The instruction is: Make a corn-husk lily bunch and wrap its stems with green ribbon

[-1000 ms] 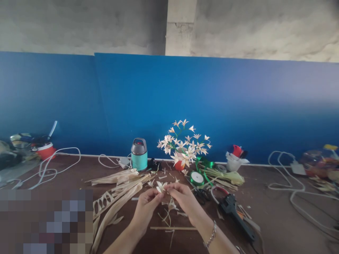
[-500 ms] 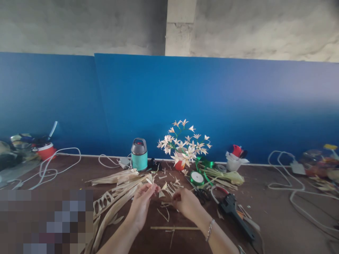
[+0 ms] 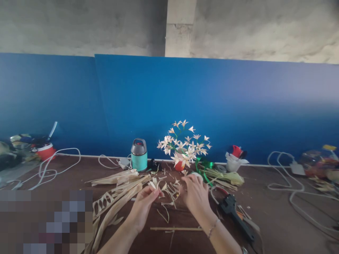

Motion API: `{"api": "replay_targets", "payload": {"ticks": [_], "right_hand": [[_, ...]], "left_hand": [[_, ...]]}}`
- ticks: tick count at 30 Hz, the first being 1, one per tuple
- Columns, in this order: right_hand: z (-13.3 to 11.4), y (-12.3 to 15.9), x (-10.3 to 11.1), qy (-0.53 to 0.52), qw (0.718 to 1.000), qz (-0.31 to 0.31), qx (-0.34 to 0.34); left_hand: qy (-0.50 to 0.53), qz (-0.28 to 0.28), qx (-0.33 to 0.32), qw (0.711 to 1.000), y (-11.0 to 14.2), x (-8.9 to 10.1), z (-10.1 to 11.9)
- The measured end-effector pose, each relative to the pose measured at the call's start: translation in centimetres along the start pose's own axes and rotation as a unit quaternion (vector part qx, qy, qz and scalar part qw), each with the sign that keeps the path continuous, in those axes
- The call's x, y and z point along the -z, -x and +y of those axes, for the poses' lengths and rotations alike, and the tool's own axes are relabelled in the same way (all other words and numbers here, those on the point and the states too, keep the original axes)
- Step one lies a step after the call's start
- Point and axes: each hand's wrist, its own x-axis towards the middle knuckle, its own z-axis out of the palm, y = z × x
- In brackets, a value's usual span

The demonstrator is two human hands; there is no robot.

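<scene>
Between thumb and fingers, my left hand [image 3: 144, 204] pinches a pale flower [image 3: 154, 182] that looks made of dried husk. My right hand [image 3: 196, 192] is open and holds nothing I can see; its fingers are apart over the table. It covers most of the green ribbon spool [image 3: 197, 175] and the dark scissors beside it. Several small husk flowers and thin strips [image 3: 171, 192] lie between my hands. Behind them stands a red pot [image 3: 180, 165] bearing a spray of similar flowers [image 3: 182, 143] on green stems.
Long dried husks [image 3: 116, 192] spread out on the left. A black glue gun [image 3: 237, 218] lies right of my right forearm. Toward the blue partition [image 3: 143, 95] stand a turquoise lidded container [image 3: 139, 160] and a white cup [image 3: 233, 163]. A thin stick [image 3: 176, 229] lies nearer me.
My hands have parted. The left carried the flower slightly left; the right let go of it, dipped toward the loose pieces, then moved right and forward over the spool and scissors.
</scene>
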Motion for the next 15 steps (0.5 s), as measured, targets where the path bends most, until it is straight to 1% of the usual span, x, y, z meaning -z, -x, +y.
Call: {"api": "replay_targets", "payload": {"ticks": [1, 2, 3, 4, 6, 7, 8, 9, 13, 15], "right_hand": [[-0.7, 0.2, 0.2, -0.102, 0.994, -0.011, 0.022], [-1.5, 0.4, 0.6, -0.215, 0.975, -0.048, 0.036], [-2.1, 0.6, 0.9, -0.316, 0.944, -0.094, 0.03], [-2.7, 0.7, 1.3, -0.395, 0.908, -0.138, 0.011], [-3.4, 1.1, 1.9, -0.498, 0.845, -0.196, -0.027], [-3.6, 1.2, 2.1, -0.525, 0.824, -0.209, -0.042], [-3.6, 1.2, 2.2, -0.54, 0.812, -0.213, -0.055], [-3.6, 1.3, 2.1, -0.547, 0.807, -0.211, -0.066], [-3.4, 1.0, 1.5, -0.558, 0.8, -0.198, -0.098], [-3.3, 0.9, 1.2, -0.565, 0.796, -0.191, -0.108]], "left_hand": [[-0.02, -0.01, 0.006, 1.0, 0.1, -0.2, 0.0], [-0.033, -0.022, 0.012, 0.999, 0.3, -0.4, 0.0], [-0.042, -0.036, 0.018, 0.998, 0.4, -0.6, 0.1], [-0.049, -0.047, 0.021, 0.997, 0.5, -0.8, 0.1], [-0.065, -0.057, 0.015, 0.996, 0.7, -1.2, 0.2], [-0.076, -0.056, 0.012, 0.995, 0.8, -1.3, 0.2], [-0.088, -0.056, 0.009, 0.994, 0.8, -1.3, 0.3], [-0.099, -0.057, 0.005, 0.993, 0.8, -1.3, 0.3], [-0.123, -0.066, -0.007, 0.99, 0.7, -1.2, 0.1], [-0.126, -0.063, -0.003, 0.99, 0.7, -1.1, 0.0]]}}
